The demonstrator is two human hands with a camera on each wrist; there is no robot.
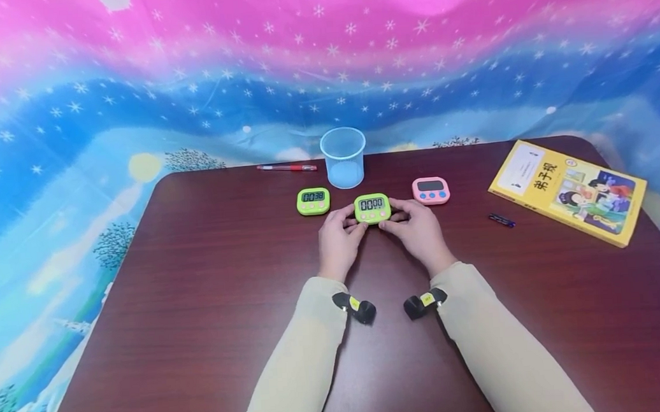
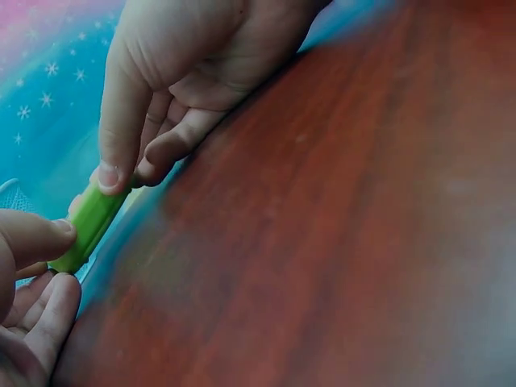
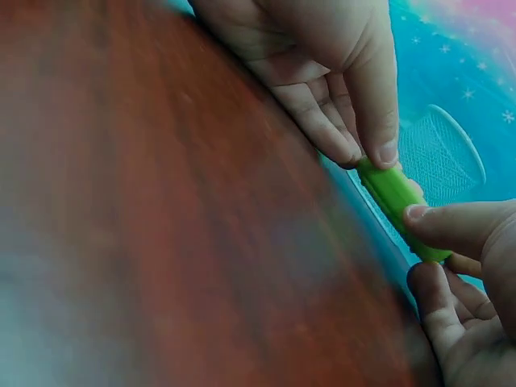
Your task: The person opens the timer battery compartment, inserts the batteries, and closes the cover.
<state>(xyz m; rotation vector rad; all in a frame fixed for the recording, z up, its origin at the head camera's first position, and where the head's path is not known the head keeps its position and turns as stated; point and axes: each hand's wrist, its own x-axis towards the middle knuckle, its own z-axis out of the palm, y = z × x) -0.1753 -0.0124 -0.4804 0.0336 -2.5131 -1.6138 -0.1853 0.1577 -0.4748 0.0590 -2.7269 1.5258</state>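
In the head view, a green digital timer reading 00:00 is held between both hands over the middle of the table. My left hand pinches its left side with thumb and fingers. On the opposite side, my right hand grips it the same way. Both wrist views show the green timer edge-on, with thumbs on its near edge. A second green timer, reading 00:38, is just beyond the left hand. Past the right hand lies a pink timer with blue buttons and a blank screen.
A light blue mesh cup stands at the table's back edge, beside a red pen. To the right are a yellow book and a small dark object. A patterned cloth hangs behind the dark wooden table.
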